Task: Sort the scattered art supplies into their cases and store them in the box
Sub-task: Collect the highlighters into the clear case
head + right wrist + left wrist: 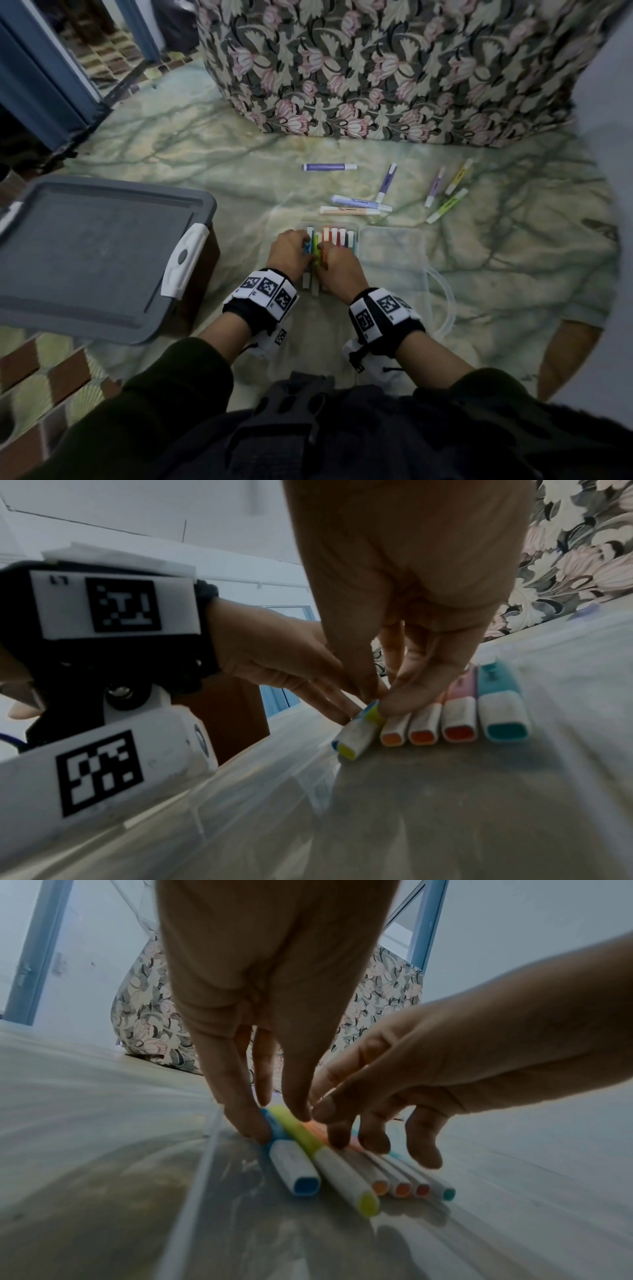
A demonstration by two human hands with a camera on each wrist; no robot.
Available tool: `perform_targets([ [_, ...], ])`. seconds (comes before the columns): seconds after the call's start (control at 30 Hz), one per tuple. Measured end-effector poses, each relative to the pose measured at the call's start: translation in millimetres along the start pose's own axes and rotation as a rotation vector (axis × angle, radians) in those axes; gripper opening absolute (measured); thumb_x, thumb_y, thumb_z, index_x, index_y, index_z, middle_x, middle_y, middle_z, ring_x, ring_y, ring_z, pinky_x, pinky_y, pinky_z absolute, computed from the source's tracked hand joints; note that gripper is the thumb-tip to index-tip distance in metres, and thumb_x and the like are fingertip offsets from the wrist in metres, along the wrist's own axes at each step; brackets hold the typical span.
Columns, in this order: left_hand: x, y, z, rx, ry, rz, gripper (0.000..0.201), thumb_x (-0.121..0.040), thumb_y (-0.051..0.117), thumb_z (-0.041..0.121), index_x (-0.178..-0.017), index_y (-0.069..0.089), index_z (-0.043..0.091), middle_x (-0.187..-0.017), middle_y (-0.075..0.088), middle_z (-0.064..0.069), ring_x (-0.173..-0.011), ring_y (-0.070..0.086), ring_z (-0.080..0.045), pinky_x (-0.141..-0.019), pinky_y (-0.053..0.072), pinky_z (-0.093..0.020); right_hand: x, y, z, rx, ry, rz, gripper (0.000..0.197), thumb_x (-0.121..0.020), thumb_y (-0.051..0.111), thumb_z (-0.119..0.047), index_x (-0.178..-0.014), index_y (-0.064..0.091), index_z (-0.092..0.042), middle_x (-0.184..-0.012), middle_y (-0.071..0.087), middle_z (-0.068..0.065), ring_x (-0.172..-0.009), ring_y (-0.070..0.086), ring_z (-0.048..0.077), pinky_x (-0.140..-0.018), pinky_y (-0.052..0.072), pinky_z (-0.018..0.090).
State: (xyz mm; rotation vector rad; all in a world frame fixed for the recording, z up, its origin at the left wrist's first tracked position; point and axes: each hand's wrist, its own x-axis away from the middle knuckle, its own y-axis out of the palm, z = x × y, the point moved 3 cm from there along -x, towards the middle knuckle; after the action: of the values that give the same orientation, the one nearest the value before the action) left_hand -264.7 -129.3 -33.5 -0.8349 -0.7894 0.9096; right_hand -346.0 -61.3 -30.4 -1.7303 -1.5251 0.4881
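While both hands work over the clear case (390,240) on the floor, a row of highlighters already lies in it: blue (298,1172), yellow-green (342,1175), two orange, a red, a teal (503,712). The yellow-green one sits slightly askew, riding up on the blue one; not yet seated.

Left hand (289,251): fingers extended down, tips pressing the blue and yellow-green barrels, not wrapped around either. Right hand (339,265): thumb and fingertips pressing down on the yellow-green marker and its neighbours; a true pinch cannot be confirmed.

Left to do, by my reckoning: seven loose pastel markers lie beyond the case, a purple one (329,167) farthest off and a lime one (447,205) among them. The case stands open. The grey-lidded storage box (99,253), to the left, is shut; nothing visibly stored. Roughly halfway through sorting.
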Motion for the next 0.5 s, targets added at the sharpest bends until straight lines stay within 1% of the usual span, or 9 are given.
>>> perform_targets([
  [0.1, -2.4, 2.3, 1.3, 0.017, 0.009, -0.006, 0.042, -0.076, 0.073, 0.016, -0.114, 0.059, 0.006, -0.116, 0.059, -0.018, -0.106, 0.056, -0.034, -0.087, 0.044, -0.034, 2.8, -4.0, 4.0, 0.04, -0.016, 0.005, 0.026, -0.092, 0.045, -0.009, -0.112, 0.06, -0.002, -0.113, 0.06, 0.022, -0.106, 0.055, 0.035, -0.078, 0.043, 0.034],
  [0.23, -4.8, 3.4, 3.0, 0.022, 0.021, -0.01, 0.055, -0.074, 0.073, 0.013, -0.124, 0.051, 0.007, -0.119, 0.054, -0.02, -0.108, 0.053, -0.036, -0.089, 0.042, -0.036, 5.9, -8.5, 13.1, 0.161, 0.002, 0.064, 0.028, -0.093, 0.045, -0.018, -0.114, 0.062, -0.011, -0.117, 0.051, 0.016, -0.113, 0.043, 0.031, -0.087, 0.04, 0.035],
  [0.33, -5.5, 4.1, 4.1, 0.047, 0.021, -0.021, 0.058, -0.074, 0.074, 0.014, -0.126, 0.049, 0.007, -0.12, 0.051, -0.021, -0.109, 0.052, -0.035, -0.09, 0.041, -0.035, 7.5, -9.4, 19.4, 0.228, 0.008, 0.104, 0.027, -0.091, 0.044, -0.013, -0.112, 0.061, -0.012, -0.115, 0.047, 0.013, -0.11, 0.04, 0.03, -0.087, 0.039, 0.035],
  [0.4, -4.9, 4.6, 4.4, 0.069, 0.019, -0.03, 0.058, -0.076, 0.073, 0.015, -0.128, 0.048, 0.006, -0.12, 0.05, -0.021, -0.109, 0.052, -0.035, -0.092, 0.041, -0.035, 7.6, -9.3, 22.3, 0.212, -0.003, 0.113, 0.027, -0.09, 0.044, -0.011, -0.111, 0.062, -0.012, -0.114, 0.047, 0.012, -0.107, 0.041, 0.029, -0.088, 0.038, 0.033],
  [0.5, -4.2, 5.3, 4.3, 0.065, 0.044, -0.05, 0.059, -0.075, 0.073, 0.014, -0.128, 0.049, 0.006, -0.12, 0.049, -0.021, -0.11, 0.051, -0.034, -0.093, 0.039, -0.033, 7.1, -10.7, 27.2, 0.138, -0.022, 0.115, 0.026, -0.088, 0.049, -0.007, -0.109, 0.064, -0.01, -0.112, 0.048, 0.013, -0.106, 0.041, 0.029, -0.087, 0.032, 0.026],
])
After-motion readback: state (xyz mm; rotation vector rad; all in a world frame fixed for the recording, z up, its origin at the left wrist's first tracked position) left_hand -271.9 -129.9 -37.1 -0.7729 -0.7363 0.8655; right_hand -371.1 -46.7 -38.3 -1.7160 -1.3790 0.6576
